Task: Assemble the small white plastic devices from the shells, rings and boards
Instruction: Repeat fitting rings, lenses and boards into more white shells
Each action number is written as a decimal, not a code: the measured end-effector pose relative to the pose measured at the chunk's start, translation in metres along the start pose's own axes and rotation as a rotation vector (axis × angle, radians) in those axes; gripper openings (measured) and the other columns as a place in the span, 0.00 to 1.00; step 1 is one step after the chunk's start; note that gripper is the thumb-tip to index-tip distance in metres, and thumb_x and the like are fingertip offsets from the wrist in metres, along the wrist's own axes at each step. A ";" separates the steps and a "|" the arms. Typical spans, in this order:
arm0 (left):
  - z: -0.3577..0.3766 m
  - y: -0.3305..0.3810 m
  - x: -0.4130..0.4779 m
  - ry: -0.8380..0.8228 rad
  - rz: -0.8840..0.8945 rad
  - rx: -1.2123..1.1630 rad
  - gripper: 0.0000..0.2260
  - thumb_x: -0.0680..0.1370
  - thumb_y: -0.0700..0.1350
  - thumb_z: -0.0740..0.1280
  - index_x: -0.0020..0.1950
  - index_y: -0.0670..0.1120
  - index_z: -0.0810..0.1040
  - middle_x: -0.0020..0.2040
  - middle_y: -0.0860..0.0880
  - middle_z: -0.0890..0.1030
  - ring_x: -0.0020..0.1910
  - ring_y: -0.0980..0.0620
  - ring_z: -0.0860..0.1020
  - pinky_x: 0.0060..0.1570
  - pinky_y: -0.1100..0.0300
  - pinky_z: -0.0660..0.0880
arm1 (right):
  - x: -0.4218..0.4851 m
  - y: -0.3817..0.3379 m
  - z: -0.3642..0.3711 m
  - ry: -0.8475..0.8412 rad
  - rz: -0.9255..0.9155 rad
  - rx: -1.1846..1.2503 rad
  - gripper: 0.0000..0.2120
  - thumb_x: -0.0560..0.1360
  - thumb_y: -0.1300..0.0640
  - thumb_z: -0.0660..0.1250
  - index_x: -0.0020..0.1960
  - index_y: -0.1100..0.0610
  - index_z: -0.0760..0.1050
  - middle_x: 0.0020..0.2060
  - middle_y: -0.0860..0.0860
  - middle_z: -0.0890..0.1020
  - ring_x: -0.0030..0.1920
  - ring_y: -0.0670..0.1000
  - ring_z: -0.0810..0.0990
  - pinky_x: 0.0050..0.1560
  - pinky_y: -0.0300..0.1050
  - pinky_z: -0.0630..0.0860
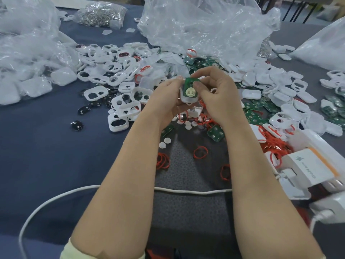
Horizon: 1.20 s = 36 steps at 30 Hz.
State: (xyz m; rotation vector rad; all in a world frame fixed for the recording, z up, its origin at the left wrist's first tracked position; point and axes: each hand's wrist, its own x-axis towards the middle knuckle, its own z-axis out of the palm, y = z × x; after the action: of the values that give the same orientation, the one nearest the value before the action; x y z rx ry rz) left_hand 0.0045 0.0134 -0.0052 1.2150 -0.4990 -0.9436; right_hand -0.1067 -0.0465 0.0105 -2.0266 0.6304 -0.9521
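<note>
Head view shows my left hand [168, 94] curled around a small white rounded plastic shell [184, 99], just on my side of the crumpled clear plastic bag [205, 25]. My right hand [214, 92] pinches the green rectangular circuit board [187, 82] lying in it. I judge it best to keep the board square to the shell and press evenly until it seats flush.

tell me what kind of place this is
Probably a small hand-assembly workshop: loose heaps of white shells and green boards cover a table, beside bulk plastic bags of parts.
</note>
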 end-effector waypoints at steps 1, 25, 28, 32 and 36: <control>0.000 0.000 0.000 0.000 -0.002 0.012 0.12 0.83 0.45 0.57 0.49 0.42 0.77 0.42 0.43 0.82 0.35 0.50 0.82 0.41 0.56 0.82 | 0.000 0.001 0.000 0.000 -0.003 0.002 0.07 0.76 0.61 0.65 0.47 0.48 0.76 0.33 0.43 0.81 0.36 0.46 0.79 0.35 0.29 0.69; 0.001 0.001 -0.002 -0.027 0.008 -0.001 0.09 0.82 0.45 0.61 0.49 0.42 0.78 0.42 0.44 0.81 0.35 0.52 0.82 0.40 0.57 0.82 | 0.004 0.012 0.007 0.072 0.032 -0.094 0.08 0.76 0.58 0.66 0.53 0.48 0.80 0.50 0.53 0.76 0.36 0.40 0.69 0.46 0.40 0.72; 0.000 0.001 -0.005 -0.097 0.036 0.047 0.06 0.81 0.40 0.64 0.54 0.40 0.77 0.47 0.42 0.81 0.41 0.50 0.82 0.45 0.57 0.82 | 0.005 0.012 0.007 0.054 0.050 -0.081 0.11 0.77 0.57 0.66 0.58 0.48 0.77 0.49 0.54 0.77 0.38 0.50 0.75 0.46 0.47 0.78; 0.001 0.000 -0.006 -0.139 0.091 0.054 0.07 0.80 0.33 0.62 0.55 0.40 0.76 0.48 0.41 0.80 0.40 0.50 0.82 0.45 0.58 0.82 | 0.007 0.014 0.007 0.091 0.123 -0.019 0.10 0.76 0.58 0.67 0.57 0.53 0.77 0.44 0.46 0.80 0.43 0.47 0.79 0.46 0.42 0.77; 0.001 -0.004 -0.005 -0.139 0.203 0.169 0.09 0.79 0.32 0.63 0.49 0.46 0.77 0.40 0.47 0.82 0.38 0.51 0.82 0.46 0.55 0.81 | 0.009 0.017 0.004 0.065 0.246 0.172 0.05 0.75 0.61 0.68 0.51 0.55 0.79 0.48 0.54 0.83 0.50 0.51 0.81 0.50 0.46 0.79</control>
State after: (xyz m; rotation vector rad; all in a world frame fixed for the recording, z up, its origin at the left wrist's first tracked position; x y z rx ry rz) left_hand 0.0001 0.0171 -0.0077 1.2283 -0.8110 -0.8278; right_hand -0.0996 -0.0605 -0.0011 -1.7278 0.7854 -0.8960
